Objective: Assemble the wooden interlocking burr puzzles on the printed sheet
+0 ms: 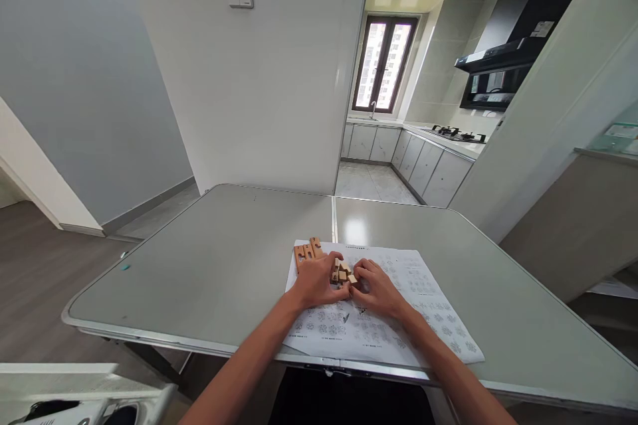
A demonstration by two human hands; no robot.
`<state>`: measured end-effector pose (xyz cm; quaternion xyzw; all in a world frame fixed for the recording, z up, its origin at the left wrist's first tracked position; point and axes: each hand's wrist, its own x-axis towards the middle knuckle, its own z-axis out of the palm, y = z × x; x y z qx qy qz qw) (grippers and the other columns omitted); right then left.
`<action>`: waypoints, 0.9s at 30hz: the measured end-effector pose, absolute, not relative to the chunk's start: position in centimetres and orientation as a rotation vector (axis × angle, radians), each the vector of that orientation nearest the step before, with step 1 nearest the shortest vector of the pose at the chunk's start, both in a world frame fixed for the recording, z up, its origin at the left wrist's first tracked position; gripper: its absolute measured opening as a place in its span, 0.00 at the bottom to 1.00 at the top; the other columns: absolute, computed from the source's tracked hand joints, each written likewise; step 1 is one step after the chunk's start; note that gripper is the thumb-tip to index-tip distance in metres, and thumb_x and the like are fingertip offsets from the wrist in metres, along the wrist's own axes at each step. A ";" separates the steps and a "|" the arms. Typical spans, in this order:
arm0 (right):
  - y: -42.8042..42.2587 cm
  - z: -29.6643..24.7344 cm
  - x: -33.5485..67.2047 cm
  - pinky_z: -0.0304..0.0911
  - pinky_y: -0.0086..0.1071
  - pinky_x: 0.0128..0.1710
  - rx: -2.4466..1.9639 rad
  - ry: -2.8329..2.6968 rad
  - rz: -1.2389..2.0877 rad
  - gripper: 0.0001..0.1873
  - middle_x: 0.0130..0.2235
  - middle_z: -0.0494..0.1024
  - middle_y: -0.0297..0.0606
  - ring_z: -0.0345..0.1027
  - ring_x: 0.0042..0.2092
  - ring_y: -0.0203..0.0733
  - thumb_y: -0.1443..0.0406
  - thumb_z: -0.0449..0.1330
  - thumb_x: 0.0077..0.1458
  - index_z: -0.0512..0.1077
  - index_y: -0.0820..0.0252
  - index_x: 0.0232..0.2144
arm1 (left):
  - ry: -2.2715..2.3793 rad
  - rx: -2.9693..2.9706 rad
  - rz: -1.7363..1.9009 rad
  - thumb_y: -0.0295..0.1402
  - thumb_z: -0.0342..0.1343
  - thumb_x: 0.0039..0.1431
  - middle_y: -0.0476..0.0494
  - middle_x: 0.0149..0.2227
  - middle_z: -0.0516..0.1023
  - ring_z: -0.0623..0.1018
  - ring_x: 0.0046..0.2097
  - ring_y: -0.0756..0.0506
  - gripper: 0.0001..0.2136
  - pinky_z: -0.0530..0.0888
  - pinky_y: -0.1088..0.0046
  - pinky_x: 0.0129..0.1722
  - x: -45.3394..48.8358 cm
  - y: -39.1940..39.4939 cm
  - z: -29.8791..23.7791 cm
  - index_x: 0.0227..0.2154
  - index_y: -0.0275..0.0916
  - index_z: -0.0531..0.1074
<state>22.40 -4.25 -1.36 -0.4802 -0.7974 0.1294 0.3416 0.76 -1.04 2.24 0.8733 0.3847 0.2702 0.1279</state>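
Small wooden puzzle blocks (343, 274) sit in a loose cluster on a printed paper sheet (423, 292). My left hand (318, 281) curls around the cluster from the left, its index finger behind and its thumb in front. On the other side, my right hand (375, 287) has bent fingers closed at a pale block (352, 279) on the cluster's right edge. The two hands nearly meet at the front. Just beyond my left hand lie several longer notched wooden pieces (308, 251), side by side and partly hidden by that hand.
The grey table (199, 265) has a seam (334, 219) down its middle and a metal front edge. A small teal bit (125, 267) lies near its left edge. Below on the left stands a white container (74, 378) holding dark items. A kitchen counter (443, 139) appears beyond.
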 end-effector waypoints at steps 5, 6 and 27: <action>-4.4 -1.0 22.4 0.62 0.39 0.46 -1.176 -2.053 0.412 0.05 0.41 0.76 0.38 0.69 0.42 0.46 0.67 0.55 0.59 0.69 0.55 0.30 | 0.882 2.551 0.958 0.47 0.66 0.53 0.37 0.56 0.72 0.72 0.59 0.35 0.30 0.70 0.55 0.60 0.7 -0.6 2.2 0.56 0.42 0.65; -4.4 -1.0 22.4 0.62 0.39 0.46 -1.188 -2.028 0.412 0.07 0.39 0.76 0.38 0.69 0.41 0.45 0.68 0.53 0.60 0.69 0.55 0.31 | 0.834 2.559 0.944 0.48 0.67 0.53 0.36 0.59 0.70 0.70 0.61 0.34 0.33 0.68 0.54 0.62 0.6 -0.5 2.1 0.58 0.42 0.64; -4.0 -2.0 22.3 0.59 0.33 0.31 -1.370 -1.920 0.376 0.18 0.31 0.76 0.35 0.66 0.30 0.40 0.57 0.50 0.70 0.70 0.55 0.29 | 0.771 2.625 0.762 0.52 0.68 0.55 0.41 0.50 0.78 0.76 0.52 0.37 0.27 0.73 0.59 0.53 0.6 0.5 0.3 0.53 0.44 0.72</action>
